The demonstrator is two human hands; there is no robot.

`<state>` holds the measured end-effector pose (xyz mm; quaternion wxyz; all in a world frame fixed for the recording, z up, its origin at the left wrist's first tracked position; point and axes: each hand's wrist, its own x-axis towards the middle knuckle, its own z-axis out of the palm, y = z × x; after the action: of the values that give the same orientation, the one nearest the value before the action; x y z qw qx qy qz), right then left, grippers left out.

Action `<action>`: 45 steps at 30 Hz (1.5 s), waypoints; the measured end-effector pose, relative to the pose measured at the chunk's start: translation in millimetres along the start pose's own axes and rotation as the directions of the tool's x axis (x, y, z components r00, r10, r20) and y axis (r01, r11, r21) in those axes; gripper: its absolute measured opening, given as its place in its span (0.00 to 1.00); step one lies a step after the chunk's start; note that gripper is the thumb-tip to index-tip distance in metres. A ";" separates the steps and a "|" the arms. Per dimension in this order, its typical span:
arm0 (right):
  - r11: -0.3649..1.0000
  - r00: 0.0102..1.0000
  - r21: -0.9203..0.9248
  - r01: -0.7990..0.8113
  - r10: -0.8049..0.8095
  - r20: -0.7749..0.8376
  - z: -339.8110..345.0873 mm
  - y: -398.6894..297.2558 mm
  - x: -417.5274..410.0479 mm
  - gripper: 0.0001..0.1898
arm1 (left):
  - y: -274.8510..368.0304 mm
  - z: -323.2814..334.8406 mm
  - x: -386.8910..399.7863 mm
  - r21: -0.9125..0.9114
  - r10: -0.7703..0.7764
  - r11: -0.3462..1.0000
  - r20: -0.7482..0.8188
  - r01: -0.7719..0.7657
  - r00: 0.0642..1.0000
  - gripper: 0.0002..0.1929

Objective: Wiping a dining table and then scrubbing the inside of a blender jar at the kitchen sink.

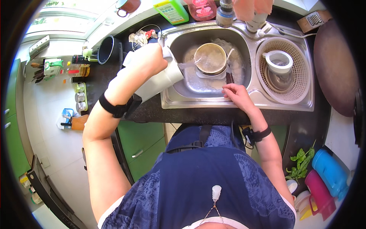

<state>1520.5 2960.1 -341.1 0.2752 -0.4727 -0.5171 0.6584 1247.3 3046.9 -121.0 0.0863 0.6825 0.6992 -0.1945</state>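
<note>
My left hand [151, 60] is closed around the handle of a white electric kettle [157, 81], tilted over the left rim of the steel sink [186, 94]. Water runs from its spout into a round bowl [210, 57] standing in the basin, and the bowl holds cloudy liquid. A light-coloured spoon or handle [229, 53] leans at the bowl's right edge. Dark chopsticks or sticks [229, 78] lie beside the bowl, just above the fingertips of my right hand [236, 94]. That hand is at the sink's front edge, fingers loosely bent; no held object shows.
A plastic colander [303, 88] with a white-rimmed container [278, 61] sits in the right basin. Behind the sink stand a green bottle [173, 11] and a pink bottle [201, 10]. A dark pot [106, 50] is at left, a large round lid or pan [334, 68] at right.
</note>
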 end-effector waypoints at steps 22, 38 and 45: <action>0.944 0.969 -0.286 0.165 -0.102 0.223 129.0 -175.1 63.3 0.12 | -183.5 106.7 -157.4 -0.871 -0.530 0.084 -0.450 -0.483 0.719 0.06; 0.674 0.734 -0.378 0.635 -0.375 0.566 200.5 -158.6 67.9 0.47 | -208.7 173.3 -178.9 -0.803 -0.597 0.278 -0.574 -0.527 0.560 0.10; 0.826 0.923 -0.481 0.294 -0.114 0.368 125.1 -128.7 59.7 0.19 | -207.0 174.8 -203.1 -0.837 -0.541 -0.028 -0.447 -0.546 0.712 0.09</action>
<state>1366.7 2998.7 -237.9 0.1157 -0.3564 -0.7639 0.5254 1028.3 2793.3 -169.6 0.2749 0.4126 0.5799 0.6464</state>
